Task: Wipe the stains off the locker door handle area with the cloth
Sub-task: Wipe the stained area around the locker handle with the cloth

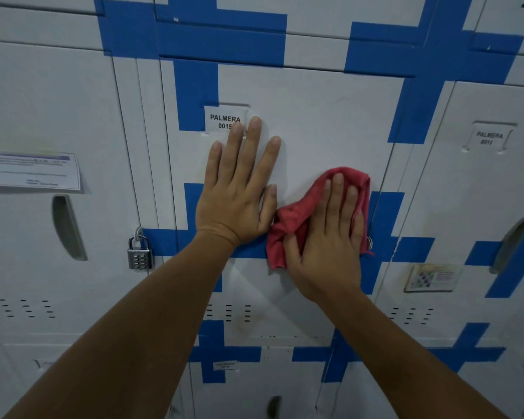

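Note:
A white locker door with blue tape strips fills the middle of the view, labelled PALMERA 0015. My left hand lies flat on it with straight, spread fingers, just under the label. My right hand presses a red cloth flat against the door's right edge. The fingers are straight on top of the cloth and the thumb lies over its lower fold. The handle of this door is hidden under the cloth and hand.
A combination padlock hangs at the left locker's latch, beside its recessed handle. The right neighbour door has a handle, a PALMERA 0011 label and a small sticker. A paper notice is on the left door.

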Motion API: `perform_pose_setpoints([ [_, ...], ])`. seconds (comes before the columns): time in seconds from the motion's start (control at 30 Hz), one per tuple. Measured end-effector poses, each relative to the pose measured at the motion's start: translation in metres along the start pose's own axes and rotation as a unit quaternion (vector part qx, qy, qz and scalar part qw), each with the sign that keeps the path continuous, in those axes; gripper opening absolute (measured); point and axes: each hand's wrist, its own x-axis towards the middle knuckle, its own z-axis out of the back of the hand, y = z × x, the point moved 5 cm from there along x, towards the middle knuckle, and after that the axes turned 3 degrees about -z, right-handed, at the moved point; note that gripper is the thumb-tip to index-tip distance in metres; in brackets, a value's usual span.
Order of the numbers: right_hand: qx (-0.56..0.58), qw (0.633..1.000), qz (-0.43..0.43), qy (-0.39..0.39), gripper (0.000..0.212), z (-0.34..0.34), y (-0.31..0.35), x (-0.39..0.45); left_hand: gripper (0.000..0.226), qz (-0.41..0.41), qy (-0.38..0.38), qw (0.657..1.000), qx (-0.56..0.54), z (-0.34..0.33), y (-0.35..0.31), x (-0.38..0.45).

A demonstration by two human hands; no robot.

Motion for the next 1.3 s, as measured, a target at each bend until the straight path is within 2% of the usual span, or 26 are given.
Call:
perform_pose_setpoints([
  [0.2,-0.009,0.999,-0.002,0.053,0.094,-0.027,-0.017,-0.045,0.071,0.001,-0.003,1.0,0.0,0.0,0.0,0.0],
  [0.33,-0.063,0.993,0.039,0.089,0.097,-0.047,-0.033,-0.078,0.071,0.0,-0.003,1.0,-0.003,0.0,0.0,0.0],
  [0.53,-0.032,0.997,0.02,0.074,0.083,-0.011,-0.016,-0.04,0.07,0.001,-0.004,1.0,-0.003,0.0,0.0,-0.001],
  [0.67,0.017,0.998,-0.003,0.055,0.082,0.009,0.004,-0.008,0.071,-0.002,0.001,1.0,-0.004,-0.002,0.001,-0.001],
  [0.93,-0.013,0.999,0.0,0.033,0.075,-0.024,0.001,-0.052,0.072,0.001,-0.002,1.0,-0.003,-0.001,0.0,0.0],
  [1.17,-0.045,0.998,-0.036,0.031,0.083,-0.025,-0.003,-0.053,0.07,-0.001,-0.009,1.0,0.004,-0.001,0.0,0.0],
  [1.3,-0.028,0.998,-0.054,0.016,0.085,-0.024,0.003,-0.052,0.07,0.001,-0.009,1.0,0.003,0.0,0.0,0.0],
])
